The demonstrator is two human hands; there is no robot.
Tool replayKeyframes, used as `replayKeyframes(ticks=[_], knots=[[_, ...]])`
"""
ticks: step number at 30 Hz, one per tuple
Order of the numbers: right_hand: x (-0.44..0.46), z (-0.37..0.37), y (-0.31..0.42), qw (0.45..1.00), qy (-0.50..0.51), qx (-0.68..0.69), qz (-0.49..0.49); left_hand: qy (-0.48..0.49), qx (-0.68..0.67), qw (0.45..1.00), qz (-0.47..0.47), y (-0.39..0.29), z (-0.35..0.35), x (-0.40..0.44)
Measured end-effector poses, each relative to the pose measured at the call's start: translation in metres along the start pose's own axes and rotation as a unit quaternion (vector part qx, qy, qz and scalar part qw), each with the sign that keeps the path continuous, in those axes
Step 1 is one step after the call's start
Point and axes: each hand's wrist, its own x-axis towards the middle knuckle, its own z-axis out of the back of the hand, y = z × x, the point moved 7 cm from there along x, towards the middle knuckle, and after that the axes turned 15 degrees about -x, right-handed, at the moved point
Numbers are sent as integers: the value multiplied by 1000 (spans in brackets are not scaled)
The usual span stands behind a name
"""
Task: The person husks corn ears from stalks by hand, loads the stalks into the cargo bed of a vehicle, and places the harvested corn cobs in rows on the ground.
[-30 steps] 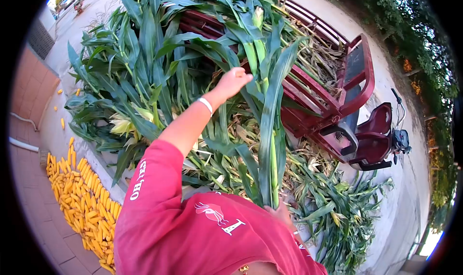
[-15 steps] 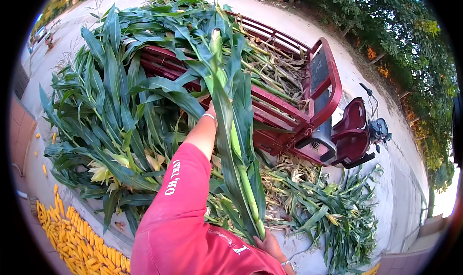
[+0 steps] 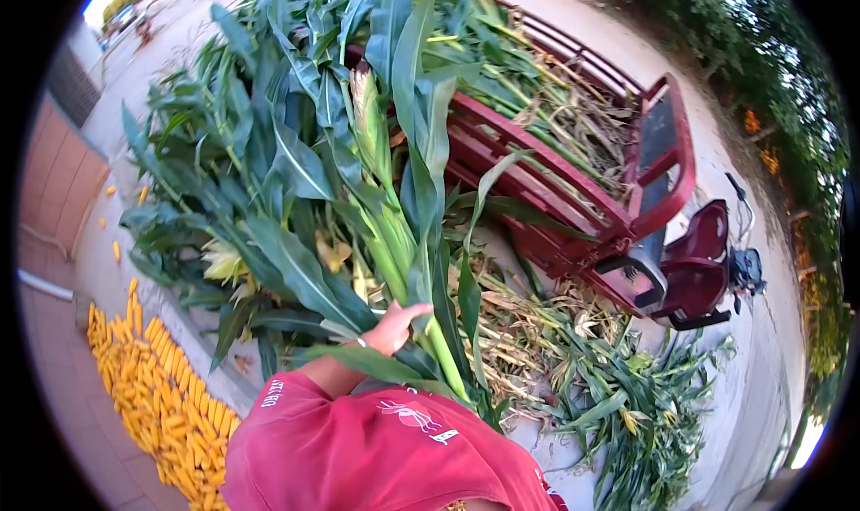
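My left hand (image 3: 392, 327) is wrapped round a green corn stalk (image 3: 443, 359), low down, close in front of my red shirt. The stalk leans up and away from me, with long leaves hanging along it. A husked-over ear (image 3: 365, 108) with a dark tip stands on its upper part. Behind and left of it lies a big heap of leafy corn stalks (image 3: 210, 171), some overlapping the held one. My right hand is out of view; the stalk's bottom end is near my shirt.
A red cargo tricycle (image 3: 555, 233) stands at the right, with cut stalks (image 3: 555, 99) in its bed. Beside it on the ground lie more leafy stalks (image 3: 618, 395) and dry husks (image 3: 511, 341). Yellow corn cobs (image 3: 170, 395) are piled at lower left. Trees (image 3: 726, 54) line the far right.
My left hand and the stalk have come down and closer to my body. My right hand, earlier at the stalk's bottom end, has left the view. The view has shifted.
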Motion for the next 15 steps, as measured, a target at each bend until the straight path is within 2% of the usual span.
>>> replayKeyframes(ticks=[1, 2, 4, 6, 7, 10, 12, 14, 15], knots=[[3, -8, -4, 1000, 19, -15, -5, -32, -20, 999, 22, 13, 24, -15], [7, -14, -8, 999, 38, -33, -10, -20, -48, 999, 2, 29, 46, -20], [17, -22, -17, 996, 67, -64, -18, -189, -46, 980, 49, 31, 47, -66], [27, -28, -23, 991, 93, -93, -24, -116, -78, 990, 7, 54, 97, -50], [30, -30, -25, 989, 104, -104, -27, -119, -100, 988, -4, 63, 124, -43], [36, -29, -33, 982, 124, -135, -36, -214, -123, 968, 55, 83, 220, -17], [39, -24, -35, 979, 131, -152, -38, -294, 15, 951, 91, 83, 298, -1], [41, -15, -34, 978, 125, -162, -41, -264, 30, 960, 85, 49, 309, 8], [44, -11, -33, 976, 126, -172, -40, -268, 58, 962, -5, 21, 292, 17]])
